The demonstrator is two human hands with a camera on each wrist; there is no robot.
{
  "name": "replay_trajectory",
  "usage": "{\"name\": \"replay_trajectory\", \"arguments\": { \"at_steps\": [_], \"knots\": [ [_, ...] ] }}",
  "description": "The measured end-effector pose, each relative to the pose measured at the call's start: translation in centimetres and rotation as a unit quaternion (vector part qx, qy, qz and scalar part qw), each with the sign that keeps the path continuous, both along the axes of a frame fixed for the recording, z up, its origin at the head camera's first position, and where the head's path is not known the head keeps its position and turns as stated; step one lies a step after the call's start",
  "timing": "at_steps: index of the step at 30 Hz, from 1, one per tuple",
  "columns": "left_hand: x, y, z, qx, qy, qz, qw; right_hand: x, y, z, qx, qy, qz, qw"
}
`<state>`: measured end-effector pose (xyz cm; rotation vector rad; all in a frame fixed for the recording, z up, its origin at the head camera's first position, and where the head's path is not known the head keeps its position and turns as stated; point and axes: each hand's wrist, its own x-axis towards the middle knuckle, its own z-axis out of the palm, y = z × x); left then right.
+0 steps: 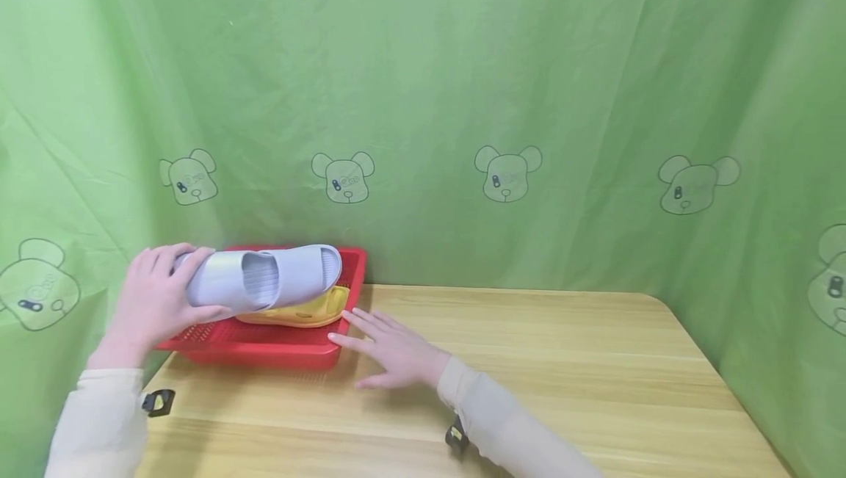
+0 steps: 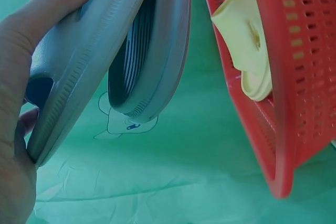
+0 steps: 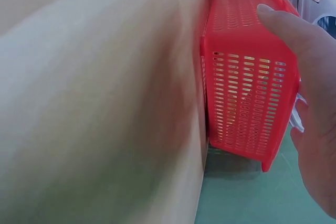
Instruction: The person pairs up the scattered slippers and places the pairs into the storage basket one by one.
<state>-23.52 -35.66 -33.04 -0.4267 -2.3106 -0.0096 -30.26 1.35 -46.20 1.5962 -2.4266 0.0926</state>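
My left hand (image 1: 155, 298) grips a pair of pale grey-lavender slippers (image 1: 300, 276) over the red basket (image 1: 264, 357). In the left wrist view, the thumb presses on top of the nearer slipper (image 2: 84, 66), while the other slipper (image 2: 165, 51) lies against its far side. Beneath them a yellow slipper (image 1: 320, 309) sits inside the basket, partly covered by the pair. My right hand (image 1: 399, 349), fingers spread and nearly straight, has its fingertips right at the basket's right front rim. Slotted basket walls (image 3: 247, 98) fill the middle of the right wrist view.
The basket stands at the back left of a wooden table (image 1: 562, 375). A green curtain (image 1: 423, 81) printed with bear faces hangs behind the table and along both sides. Small black devices (image 1: 158, 402) are worn at both wrists.
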Motion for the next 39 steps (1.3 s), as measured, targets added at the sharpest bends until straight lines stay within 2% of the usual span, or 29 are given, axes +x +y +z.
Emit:
{"name": "replay_trajectory", "arguments": {
  "at_steps": [5, 13, 20, 24, 34, 39],
  "knots": [
    [0.3, -0.4, 0.2, -0.007, -0.027, 0.013, 0.9995, -0.3, -0.3, 0.5, 0.018, -0.018, 0.006, 1.0],
    [0.7, -0.7, 0.5, -0.022, -0.065, 0.012, 0.9976, -0.4, -0.4, 1.6, 0.046, -0.026, 0.019, 0.998],
    [0.6, -1.0, 0.6, -0.038, -0.093, 0.022, 0.9947, -0.2, -0.3, 2.8, 0.06, -0.072, 0.017, 0.995],
    [0.4, -1.3, 0.4, -0.043, -0.1, 0.019, 0.9939, -0.3, -0.3, 3.0, 0.059, -0.092, 0.01, 0.994],
    [-0.2, -1.7, -0.1, -0.056, -0.114, 0.015, 0.9918, -0.3, -0.3, 2.9, 0.049, -0.103, 0.013, 0.993],
    [-0.4, -1.6, -0.1, -0.064, -0.117, 0.001, 0.9911, -0.3, -0.3, 2.8, 0.049, -0.106, 0.008, 0.993]
  ]
}}
